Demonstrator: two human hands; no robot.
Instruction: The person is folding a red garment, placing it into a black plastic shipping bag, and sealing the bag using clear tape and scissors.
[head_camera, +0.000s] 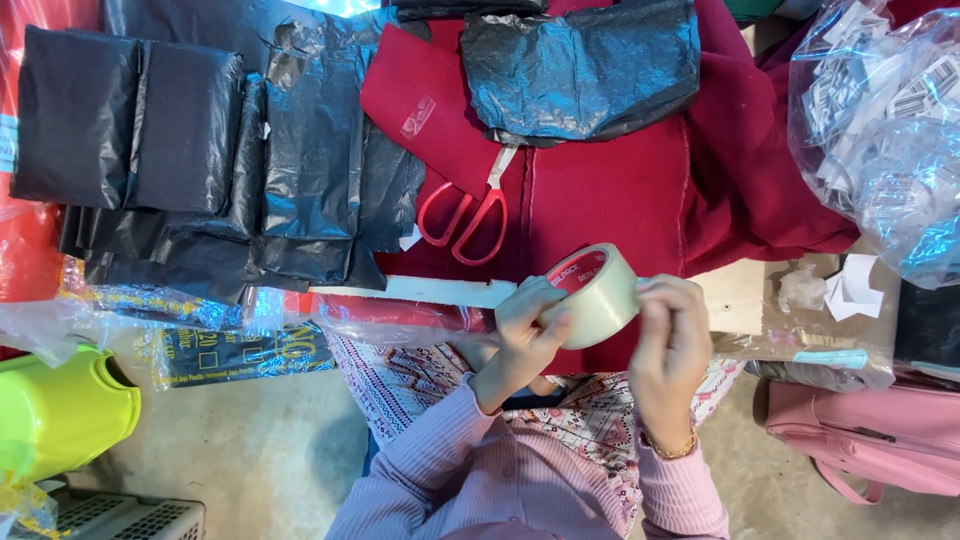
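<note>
- Tape roll (592, 295) sits between both hands above the lap, tilted, its open core facing up-left toward the red scissors (468, 215).
- Left hand (525, 335) grips its side.
- Right hand (670, 335) pinches its rim.

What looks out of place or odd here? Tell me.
Little stands out. The red-handled scissors lie open on the red cloth, blades partly under a crumpled black plastic bag. Both hands hold the tape roll.
</note>
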